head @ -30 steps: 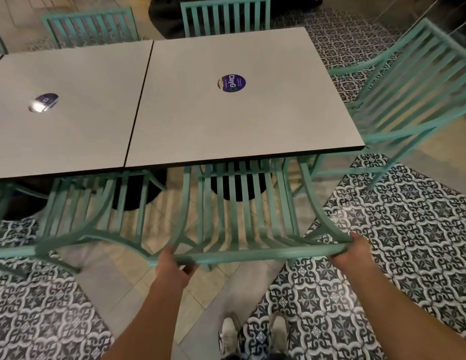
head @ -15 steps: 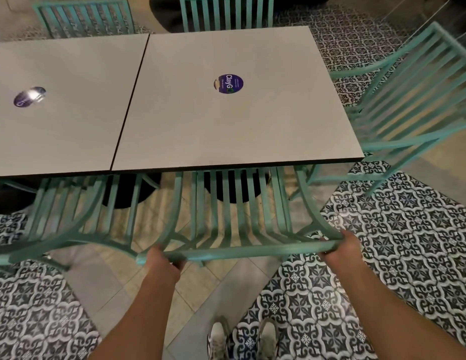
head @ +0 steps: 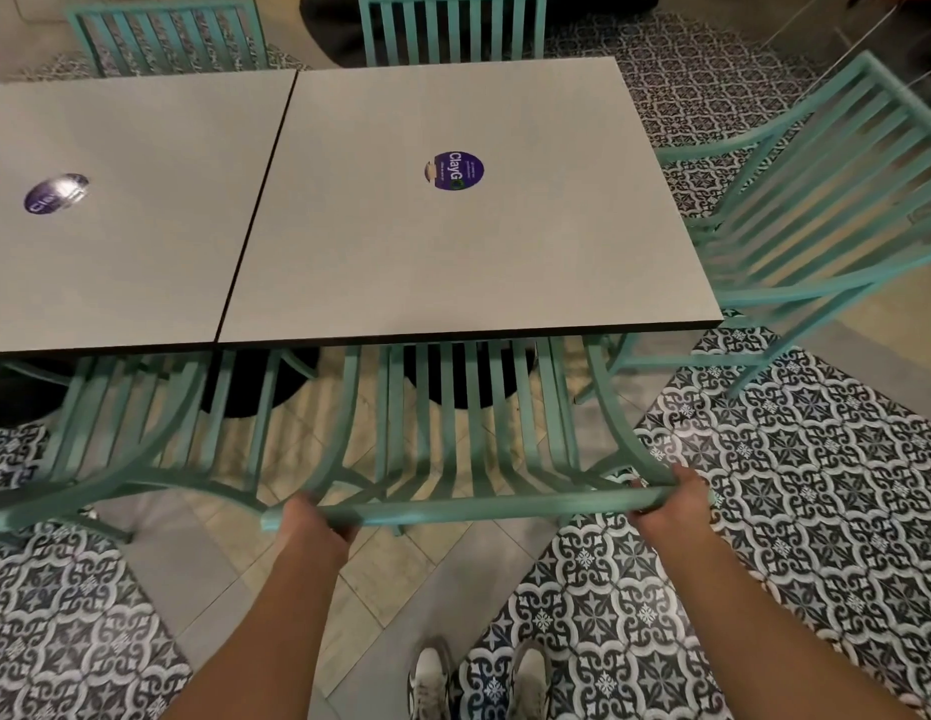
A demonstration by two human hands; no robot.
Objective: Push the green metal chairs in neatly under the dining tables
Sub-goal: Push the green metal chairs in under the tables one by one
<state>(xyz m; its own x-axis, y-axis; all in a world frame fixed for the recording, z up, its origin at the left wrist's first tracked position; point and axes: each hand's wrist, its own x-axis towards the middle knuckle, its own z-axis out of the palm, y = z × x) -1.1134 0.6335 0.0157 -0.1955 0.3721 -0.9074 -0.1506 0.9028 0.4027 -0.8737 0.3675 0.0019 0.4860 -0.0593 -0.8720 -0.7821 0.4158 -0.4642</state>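
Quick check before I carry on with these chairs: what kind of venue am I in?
Most likely a cafe or food-court dining area. Two grey square tables stand pushed together, each with a round purple sticker at its centre, matching green metal chairs are set around them, and the floor has patterned tiles.

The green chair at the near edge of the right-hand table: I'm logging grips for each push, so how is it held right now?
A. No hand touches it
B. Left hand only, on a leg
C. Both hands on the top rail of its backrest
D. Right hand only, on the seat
C: the left hand and the right hand each grip an end of the top rail of the green chair.
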